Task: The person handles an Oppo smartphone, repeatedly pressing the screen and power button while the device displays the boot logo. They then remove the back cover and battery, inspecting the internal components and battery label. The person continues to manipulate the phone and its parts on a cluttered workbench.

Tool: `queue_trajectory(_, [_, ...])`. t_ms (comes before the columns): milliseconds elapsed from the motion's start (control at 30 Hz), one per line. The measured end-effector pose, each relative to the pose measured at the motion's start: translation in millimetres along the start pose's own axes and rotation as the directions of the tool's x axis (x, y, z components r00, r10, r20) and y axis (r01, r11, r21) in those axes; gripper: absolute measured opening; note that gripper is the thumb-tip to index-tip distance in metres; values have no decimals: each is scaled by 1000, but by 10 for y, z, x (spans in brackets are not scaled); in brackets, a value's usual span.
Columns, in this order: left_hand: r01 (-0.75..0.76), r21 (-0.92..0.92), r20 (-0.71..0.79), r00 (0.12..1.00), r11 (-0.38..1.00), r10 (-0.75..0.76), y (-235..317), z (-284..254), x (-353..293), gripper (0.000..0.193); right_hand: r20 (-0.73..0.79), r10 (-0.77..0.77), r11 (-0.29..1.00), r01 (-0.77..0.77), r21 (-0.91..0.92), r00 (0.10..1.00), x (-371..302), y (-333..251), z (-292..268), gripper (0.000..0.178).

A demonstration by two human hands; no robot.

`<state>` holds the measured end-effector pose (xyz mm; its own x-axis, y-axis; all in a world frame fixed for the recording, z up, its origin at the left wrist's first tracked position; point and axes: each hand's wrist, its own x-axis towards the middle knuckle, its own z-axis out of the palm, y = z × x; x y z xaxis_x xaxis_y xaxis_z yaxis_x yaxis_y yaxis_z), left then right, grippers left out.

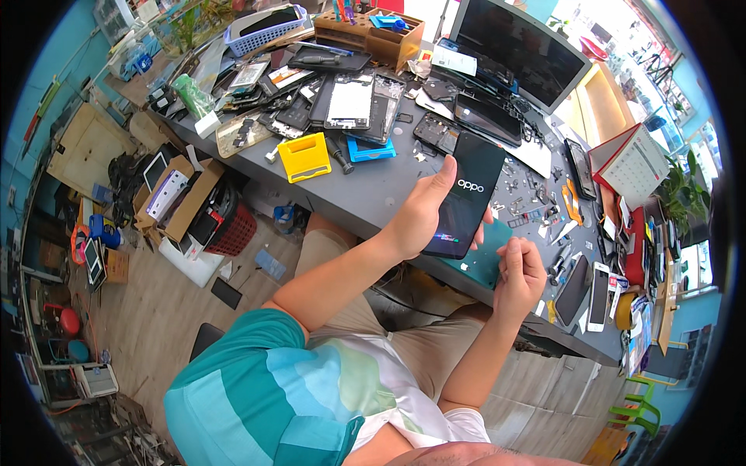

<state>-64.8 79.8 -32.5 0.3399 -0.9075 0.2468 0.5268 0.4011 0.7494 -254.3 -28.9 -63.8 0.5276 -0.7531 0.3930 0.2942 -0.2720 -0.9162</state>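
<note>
Phone [465,196] lit up and held above the desk [365,194], back in one piece as far as can be seen

Its glass front is whole and dark with a pale start-up mark showing, so putting it together looks done and what seems left is to check that it runs; the left hand [420,221] grips it, thumb lying along the near long edge, the other fingers [487,217] curled round the far edge with only their tips showing; the right hand [519,273] hangs just below and beside the phone, apart from it, fingers pressed together in a loose fist and holding nothing that can be seen; beyond the fingers lie a yellow stand [304,156], stripped phone parts [353,101] and a monitor [519,54]
</note>
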Motion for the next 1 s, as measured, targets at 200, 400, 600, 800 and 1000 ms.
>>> queue_trajectory(200, [0, 8, -10, 1000, 1000, 0, 22, 28, -11, 76, -8, 5, 1000, -5, -13, 1000, -3, 6, -2, 20])
queue_trajectory(400, [-2, 19, -11, 1000, 1000, 2, 37, 31, -15, 76, -44, 61, 998, -61, -9, 997, 2, -112, 75, 25])
queue_trajectory(600, [-7, 6, -23, 1000, 1000, 7, 32, 50, -14, 77, -41, 64, 998, -64, -6, 997, 7, -122, 77, 26])
queue_trajectory(800, [-5, -9, -40, 999, 1000, 5, 42, 82, -16, 78, -43, 62, 998, -62, -16, 997, 2, -104, 67, 26])
queue_trajectory(1000, [-9, 24, 8, 1000, 1000, 9, 2, 0, -8, 74, -53, 61, 997, -63, -39, 997, -3, -114, 76, 27])
